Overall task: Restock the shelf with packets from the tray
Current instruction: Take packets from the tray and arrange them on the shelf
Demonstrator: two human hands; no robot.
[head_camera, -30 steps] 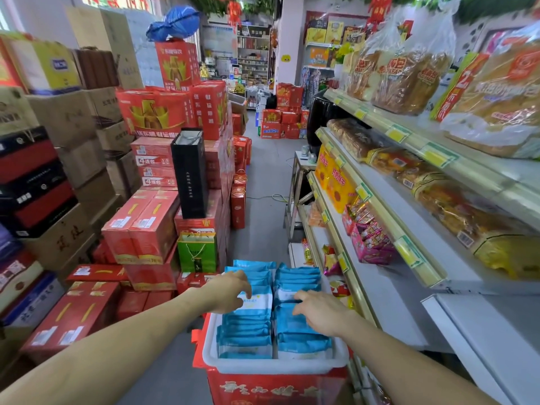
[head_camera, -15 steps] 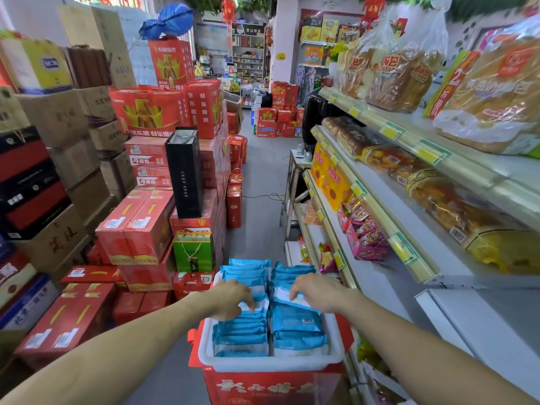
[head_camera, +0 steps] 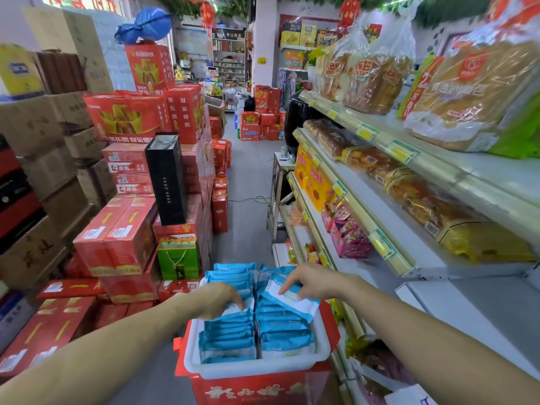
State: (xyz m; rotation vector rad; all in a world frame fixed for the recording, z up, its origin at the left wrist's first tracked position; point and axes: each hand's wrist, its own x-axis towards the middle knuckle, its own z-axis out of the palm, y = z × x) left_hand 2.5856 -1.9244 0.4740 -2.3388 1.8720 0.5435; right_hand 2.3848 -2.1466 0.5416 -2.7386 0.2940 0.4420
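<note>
A white tray (head_camera: 254, 368) sits on a red box (head_camera: 257, 388) in front of me, holding two rows of blue and white packets (head_camera: 228, 337). My right hand (head_camera: 314, 280) pinches one blue and white packet (head_camera: 292, 298) and holds it tilted just above the right row. Over the left row, my left hand (head_camera: 217, 296) has its fingers curled onto the top of a packet there. The white shelf (head_camera: 455, 314) stands to the right, its near section bare.
Bread bags and snack packs fill the upper shelves (head_camera: 380, 135) at right. Stacked red cartons (head_camera: 117, 235) and brown boxes (head_camera: 35, 141) line the left. A narrow grey aisle floor (head_camera: 248, 185) runs ahead between them.
My right hand has lifted one packet out of the right row and tilted it up. My left hand stays on the left row. The view has shifted slightly.
</note>
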